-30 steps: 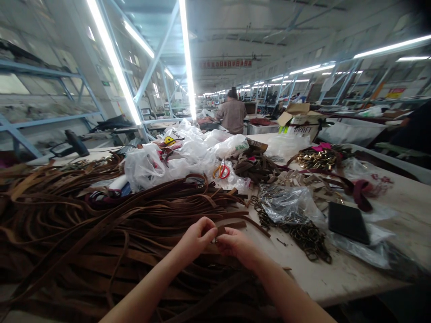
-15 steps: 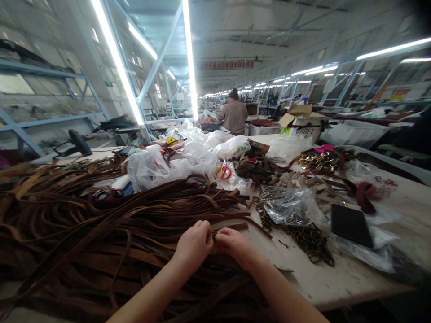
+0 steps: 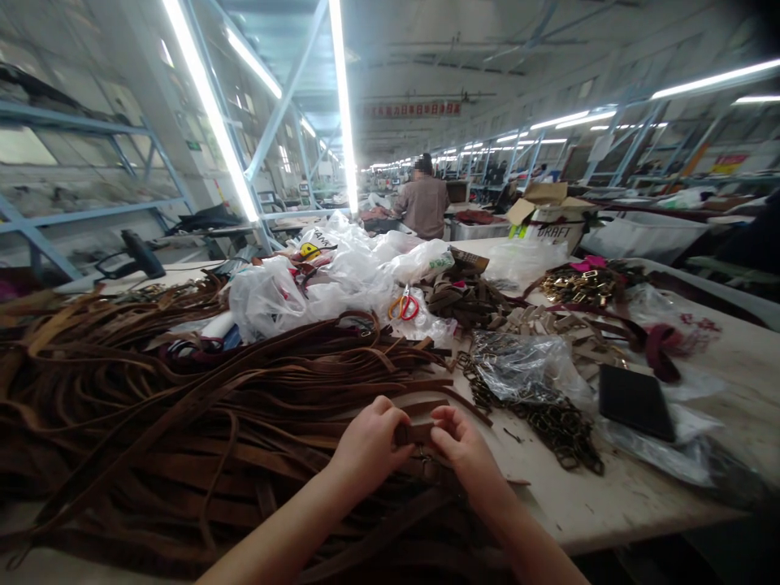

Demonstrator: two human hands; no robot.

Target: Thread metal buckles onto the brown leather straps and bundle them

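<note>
Between my hands a short stretch of brown leather strap (image 3: pixel 419 433) spans from one set of fingertips to the other. My left hand (image 3: pixel 374 439) is closed around its left part, with a small dark piece at the fingertips that I cannot make out. My right hand (image 3: pixel 458 439) pinches the strap's right part between thumb and fingers. Just below the strap hangs a small metal buckle or ring (image 3: pixel 425 457), partly blurred. Under and left of my hands spreads a large heap of long brown leather straps (image 3: pixel 201 406).
Dark metal rings (image 3: pixel 564 439) lie to the right under a plastic bag (image 3: pixel 524 370), beside a black flat object (image 3: pixel 637 402). Scissors (image 3: pixel 404 305) with red and yellow handles rest by white plastic bags (image 3: pixel 341 284). Gold buckles (image 3: pixel 582 286) are piled farther back. A person (image 3: pixel 423 199) stands beyond the table.
My hands have moved apart and slightly right, and the strap between them now shows. A metal piece has come into sight below it.
</note>
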